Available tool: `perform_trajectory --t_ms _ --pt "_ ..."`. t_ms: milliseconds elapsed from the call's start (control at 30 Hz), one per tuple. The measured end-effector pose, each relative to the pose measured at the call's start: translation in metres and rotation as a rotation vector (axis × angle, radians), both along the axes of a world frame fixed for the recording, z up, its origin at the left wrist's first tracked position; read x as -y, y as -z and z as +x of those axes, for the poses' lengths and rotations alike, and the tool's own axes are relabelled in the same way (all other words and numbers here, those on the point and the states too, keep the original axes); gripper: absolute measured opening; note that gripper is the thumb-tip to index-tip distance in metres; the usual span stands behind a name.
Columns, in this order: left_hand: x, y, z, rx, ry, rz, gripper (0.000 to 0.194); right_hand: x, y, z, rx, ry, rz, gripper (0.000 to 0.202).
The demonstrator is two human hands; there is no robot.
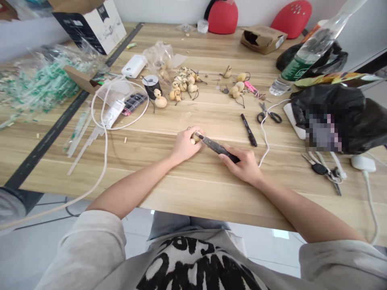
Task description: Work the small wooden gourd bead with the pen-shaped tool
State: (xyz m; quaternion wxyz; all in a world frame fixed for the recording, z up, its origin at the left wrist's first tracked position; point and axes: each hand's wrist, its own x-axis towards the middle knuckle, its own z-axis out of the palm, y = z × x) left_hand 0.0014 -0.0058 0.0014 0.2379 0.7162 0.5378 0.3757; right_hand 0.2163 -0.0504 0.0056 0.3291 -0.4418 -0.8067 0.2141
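My left hand is closed around a small pale gourd above the wooden table. In my right hand is a dark, slim tool, its tip touching or very close to the gourd. Behind my hands sits a cluster of small gourds, several with drawn faces and dark cords. Another gourd figure stands beside a spool of black cord. More gourds lie to the right, near a pink item.
A black marker, scissors and a white cable lie right of my hands. Further right are a water bottle, black bags and keys. Wrapped sticks, a box and a looped cable occupy the left.
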Motion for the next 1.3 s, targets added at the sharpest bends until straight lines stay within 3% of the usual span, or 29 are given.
perform_trajectory --t_ms 1300 --pt "0.0005 -0.0014 0.0005 -0.024 -0.012 -0.032 0.02 0.0005 -0.0007 0.0004 0.019 0.005 -0.028 0.033"
